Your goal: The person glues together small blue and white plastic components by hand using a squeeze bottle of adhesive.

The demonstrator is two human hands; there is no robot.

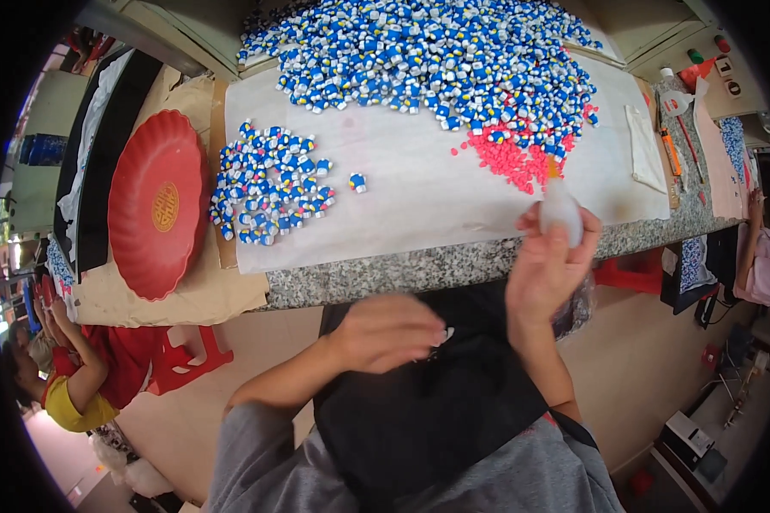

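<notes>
Holding a small white blurred item (561, 212), R hand (546, 272) raised just in front of granite counter edge (419, 272); fingers curled round item, pinched between thumb and fingertips. Kind of item too blurred to tell. L hand (385, 332) lower, over black cloth (428, 402) on lap, fingers bent inward, narrow; motion-blurred, something tiny and pale at fingertips, can't tell if gripped or what it is.

On counter: white paper sheet (419, 188) spread flat. Big heap of small blue-white-yellow figurines (428, 60) across far end of sheet. Smaller separate cluster of same figurines (265, 184) on sheet's left side, w/ one stray piece (358, 181) just to its right. Patch of small pink pieces (509, 158) touching near edge of big heap, directly beyond R hand.

Left of sheet: round red tray (158, 205) w/ gold centre mark, resting on brown cardboard (145, 299). Right end of counter: folded white cloth (646, 150), orange-handled tool (672, 158). Red stool (188, 355) on floor at lower left, another person in yellow and red (77, 385) seated nearby, well apart from both hands.
</notes>
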